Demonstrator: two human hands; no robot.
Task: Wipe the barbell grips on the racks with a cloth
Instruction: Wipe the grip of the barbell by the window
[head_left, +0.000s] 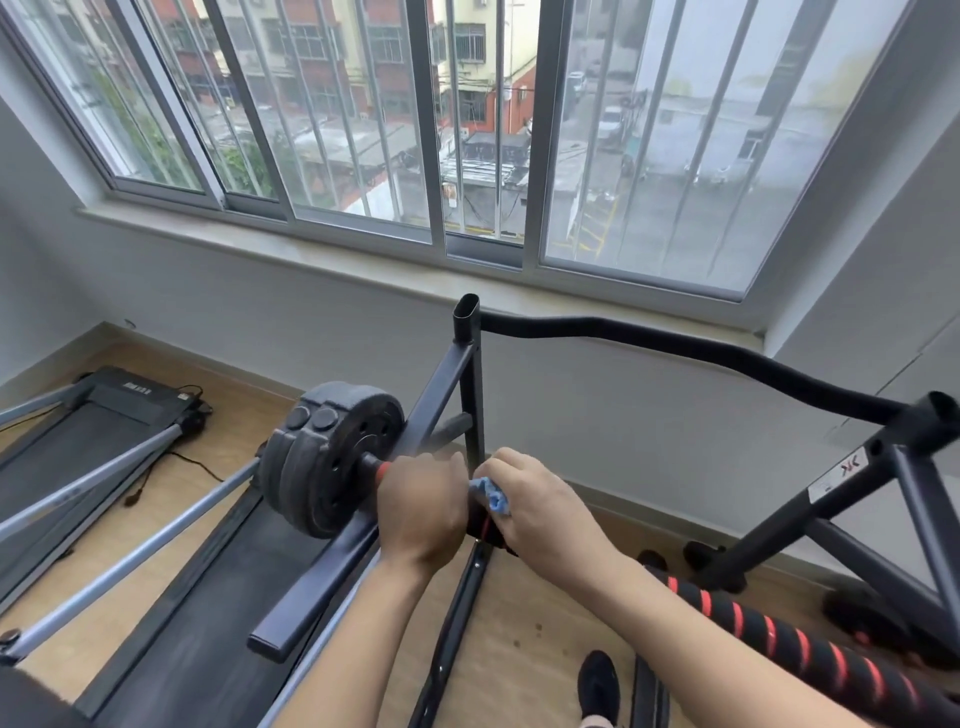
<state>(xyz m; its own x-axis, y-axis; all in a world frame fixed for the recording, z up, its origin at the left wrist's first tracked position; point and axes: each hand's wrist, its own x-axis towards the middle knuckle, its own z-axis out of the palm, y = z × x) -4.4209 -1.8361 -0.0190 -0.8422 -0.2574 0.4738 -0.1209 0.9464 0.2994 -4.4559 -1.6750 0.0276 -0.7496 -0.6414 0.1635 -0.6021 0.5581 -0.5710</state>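
Observation:
A barbell lies across a black rack. Its black grip with red spiral stripes runs from lower right up to the black weight plates at centre left. My left hand is closed around the bar just beside the plates. Right beside it, my right hand presses a small blue cloth onto the grip. Most of the cloth is hidden under my fingers.
A folded treadmill with grey rails lies on the wooden floor at left. The rack's curved black top bar crosses in front of the window sill. My black shoe shows at the bottom.

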